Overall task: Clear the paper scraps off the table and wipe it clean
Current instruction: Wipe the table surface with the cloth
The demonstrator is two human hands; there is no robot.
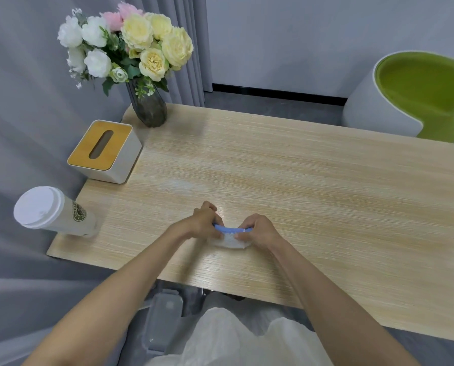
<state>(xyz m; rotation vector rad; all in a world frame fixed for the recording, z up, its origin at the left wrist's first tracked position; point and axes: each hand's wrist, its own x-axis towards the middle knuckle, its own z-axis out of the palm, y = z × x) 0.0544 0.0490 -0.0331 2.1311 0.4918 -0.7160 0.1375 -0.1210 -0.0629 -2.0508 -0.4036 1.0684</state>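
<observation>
A small folded cloth (231, 238), white with a blue upper edge, lies on the light wooden table (299, 180) near its front edge. My left hand (203, 223) pinches the cloth's left end and my right hand (257, 231) pinches its right end, fingers curled over the blue edge. I see no paper scraps on the tabletop.
A white lidded paper cup (51, 212) stands at the table's front left corner. Behind it sit a tissue box with a wooden top (104, 151) and a dark vase of flowers (148, 104). A green and white chair (415, 96) stands beyond the far right corner.
</observation>
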